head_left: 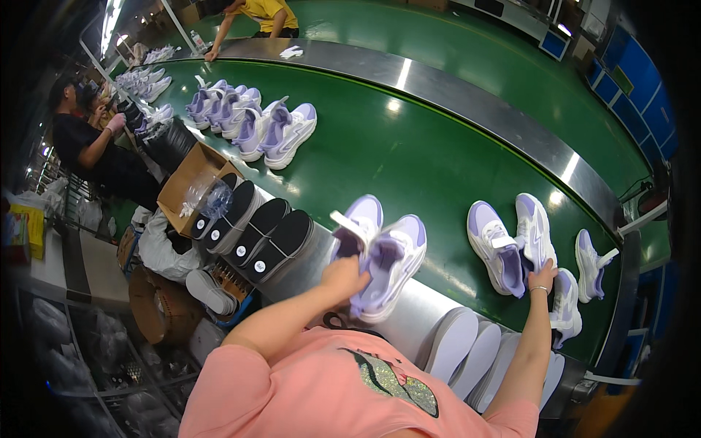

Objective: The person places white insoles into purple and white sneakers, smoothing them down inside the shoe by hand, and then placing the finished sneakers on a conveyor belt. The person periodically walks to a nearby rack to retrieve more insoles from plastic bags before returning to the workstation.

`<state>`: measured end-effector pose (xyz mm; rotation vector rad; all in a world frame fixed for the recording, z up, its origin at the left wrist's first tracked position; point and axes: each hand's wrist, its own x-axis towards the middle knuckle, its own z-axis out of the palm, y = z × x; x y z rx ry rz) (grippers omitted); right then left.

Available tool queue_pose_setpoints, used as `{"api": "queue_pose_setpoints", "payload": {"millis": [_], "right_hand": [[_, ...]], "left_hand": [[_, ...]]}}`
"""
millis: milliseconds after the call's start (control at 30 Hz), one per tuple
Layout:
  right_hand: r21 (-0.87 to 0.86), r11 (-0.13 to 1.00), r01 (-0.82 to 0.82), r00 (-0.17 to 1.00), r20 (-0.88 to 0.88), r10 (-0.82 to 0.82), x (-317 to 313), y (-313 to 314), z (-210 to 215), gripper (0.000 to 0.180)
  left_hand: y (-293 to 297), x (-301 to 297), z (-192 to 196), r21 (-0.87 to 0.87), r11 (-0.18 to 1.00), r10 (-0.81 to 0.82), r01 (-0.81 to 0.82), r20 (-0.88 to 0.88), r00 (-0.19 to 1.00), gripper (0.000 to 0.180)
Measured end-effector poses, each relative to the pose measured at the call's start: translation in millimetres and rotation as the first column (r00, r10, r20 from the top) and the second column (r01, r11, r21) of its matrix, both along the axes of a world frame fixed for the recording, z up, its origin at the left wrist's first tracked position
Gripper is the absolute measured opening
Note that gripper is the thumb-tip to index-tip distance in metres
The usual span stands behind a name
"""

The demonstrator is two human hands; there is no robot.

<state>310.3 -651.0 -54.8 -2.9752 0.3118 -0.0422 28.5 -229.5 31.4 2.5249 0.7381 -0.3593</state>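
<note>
My left hand grips a pair of white and lilac sneakers, held together at the near edge of the green conveyor belt. My right hand reaches out and rests on the heel of another white and lilac sneaker, which lies on the belt beside its mate. Two more sneakers lie just to the right of that hand.
Black insoles are lined up on the metal rim at my left beside an open cardboard box. White insoles are stacked below my right arm. More sneaker pairs lie farther along the belt. Other people work at the left and at the top.
</note>
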Motion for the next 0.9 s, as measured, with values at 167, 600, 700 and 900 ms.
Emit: {"api": "queue_pose_setpoints", "payload": {"millis": [167,600,700,900], "right_hand": [[-0.058,0.997,-0.045,0.994,-0.105,0.039,35,-17,10,0.059],[-0.082,0.995,0.05,0.99,-0.127,-0.061,48,-32,19,0.047],[0.202,0.949,0.241,0.829,-0.551,-0.093,57,-7,73,0.026],[-0.035,0.982,-0.186,0.955,-0.241,0.172,13,-12,60,0.024]], "left_hand": [[49,99,3,0.136,0.99,0.031,-0.044,0.093,0.995,0.04],[-9,92,-48,0.278,0.922,-0.382,0.268,0.554,0.74,0.056],[-31,44,-69,0.055,0.946,-0.314,0.318,0.393,0.865,0.053],[-47,17,-69,-0.017,0.941,-0.314,0.337,0.316,0.895,0.048]]}}
